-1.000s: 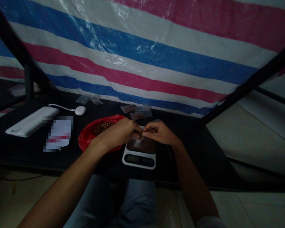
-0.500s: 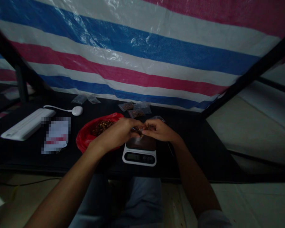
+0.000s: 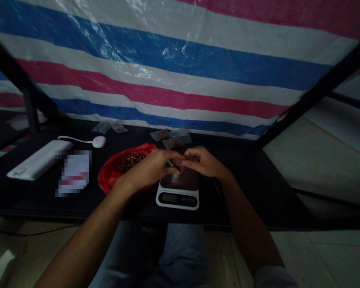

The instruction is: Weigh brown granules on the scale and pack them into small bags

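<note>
Fingers of the left hand (image 3: 156, 165) pinch a clear bag (image 3: 176, 174) over the scale (image 3: 177, 199); the right hand's (image 3: 208, 163) curl round brown pieces (image 3: 193, 158), apparently unbagged. Two filled packets (image 3: 173, 143) lie behind; the red bag (image 3: 108, 179) holds plenty.

1. Your left hand (image 3: 156, 166) is bare, and so is your left forearm (image 3: 93, 226) as far as it shows.
2. Your right hand (image 3: 206, 162) is bare too, as is your right forearm (image 3: 244, 220).
3. A dull grey sleeve (image 3: 273, 277) shows on your right arm, at the bottom edge; its fabric is too dim to tell.
4. Your trousers (image 3: 186, 252) are faded blue-grey, like denim, with soft creases across the thighs.
</note>
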`<state>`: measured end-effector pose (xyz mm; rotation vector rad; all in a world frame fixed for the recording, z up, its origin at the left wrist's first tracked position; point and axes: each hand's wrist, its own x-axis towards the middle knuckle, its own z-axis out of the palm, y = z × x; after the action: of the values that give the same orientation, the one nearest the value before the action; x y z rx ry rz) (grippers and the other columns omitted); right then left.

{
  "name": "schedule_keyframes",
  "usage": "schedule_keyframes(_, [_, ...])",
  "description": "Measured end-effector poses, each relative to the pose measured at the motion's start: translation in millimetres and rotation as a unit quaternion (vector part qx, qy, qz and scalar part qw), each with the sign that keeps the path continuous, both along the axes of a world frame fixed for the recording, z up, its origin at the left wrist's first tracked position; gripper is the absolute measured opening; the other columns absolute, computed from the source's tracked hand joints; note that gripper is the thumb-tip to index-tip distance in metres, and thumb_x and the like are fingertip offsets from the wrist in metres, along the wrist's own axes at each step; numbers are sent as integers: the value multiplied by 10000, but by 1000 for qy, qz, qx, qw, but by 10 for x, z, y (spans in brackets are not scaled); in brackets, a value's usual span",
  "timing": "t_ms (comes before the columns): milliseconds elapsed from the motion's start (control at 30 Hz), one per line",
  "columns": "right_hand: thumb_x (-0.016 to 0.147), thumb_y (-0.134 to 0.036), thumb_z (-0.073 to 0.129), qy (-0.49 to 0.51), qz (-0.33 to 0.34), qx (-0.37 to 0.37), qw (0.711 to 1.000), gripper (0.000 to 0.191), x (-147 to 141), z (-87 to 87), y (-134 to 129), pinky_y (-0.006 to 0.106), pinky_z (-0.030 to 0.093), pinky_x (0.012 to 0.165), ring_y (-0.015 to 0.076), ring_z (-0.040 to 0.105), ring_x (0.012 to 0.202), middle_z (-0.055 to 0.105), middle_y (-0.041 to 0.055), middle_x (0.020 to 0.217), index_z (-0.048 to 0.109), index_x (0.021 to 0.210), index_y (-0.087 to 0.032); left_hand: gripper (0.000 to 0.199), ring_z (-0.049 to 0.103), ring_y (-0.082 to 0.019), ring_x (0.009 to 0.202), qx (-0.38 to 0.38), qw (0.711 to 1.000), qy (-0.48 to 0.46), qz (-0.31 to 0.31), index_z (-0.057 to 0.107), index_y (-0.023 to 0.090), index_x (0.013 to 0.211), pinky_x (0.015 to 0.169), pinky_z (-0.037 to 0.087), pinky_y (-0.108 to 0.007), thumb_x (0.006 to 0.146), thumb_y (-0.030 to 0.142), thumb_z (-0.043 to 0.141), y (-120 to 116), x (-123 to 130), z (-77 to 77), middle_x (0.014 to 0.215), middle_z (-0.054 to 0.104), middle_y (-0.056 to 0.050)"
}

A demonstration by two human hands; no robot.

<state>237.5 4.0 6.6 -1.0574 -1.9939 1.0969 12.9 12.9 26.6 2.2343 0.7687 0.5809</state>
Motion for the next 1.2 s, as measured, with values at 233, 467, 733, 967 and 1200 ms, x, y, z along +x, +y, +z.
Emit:
schedule_keyframes(233, [860, -343, 665, 7, -40, 2, 999, 179, 1, 4, -15, 262, 395, 613, 124, 515, 639, 580, -21, 702, 638, 809, -174, 310, 737, -169, 972, 8, 1000, -21, 5, 719, 205, 1209, 862, 555, -239, 904, 174, 675, -30, -133, 64, 1122, 780, -38])
schedule_keyframes(467, [867, -346, 632, -2, -83, 33, 996, 183, -16, -2, 0, 268, 397, 617, 132, 535, 662, 607, -6, 733, 663, 810, -175, 263, 730, -193, 965, 31, 981, 183, 51, 769, 194, 1044, 890, 526, -258, 888, 121, 570, 158, -529, -30, 1080, 785, -54])
schedule_keyframes(733, [874, -364, 625, -27, -80, 31, 996, 198, -49, -26, 1, 279, 425, 628, 147, 570, 674, 652, 9, 752, 673, 815, -182, 287, 732, -243, 966, 48, 963, 258, 63, 776, 184, 1047, 867, 516, -303, 839, 97, 598, 79, -435, -212, 1066, 790, -96])
schedule_keyframes(967, [888, -399, 634, -36, -85, 35, 995, 227, -38, -25, 9, 294, 435, 635, 163, 585, 691, 671, 24, 776, 680, 825, -185, 261, 744, -211, 873, 60, 979, 190, 50, 796, 207, 986, 816, 517, -269, 829, 85, 628, 144, -653, -268, 982, 806, -68])
schedule_keyframes(1200, [875, -403, 633, -30, -89, 33, 995, 236, -38, -28, 22, 295, 433, 645, 164, 583, 699, 662, 24, 775, 687, 835, -176, 196, 741, -176, 862, 33, 988, 143, 55, 793, 223, 997, 792, 504, -233, 876, 181, 644, 225, -722, -166, 994, 802, -30])
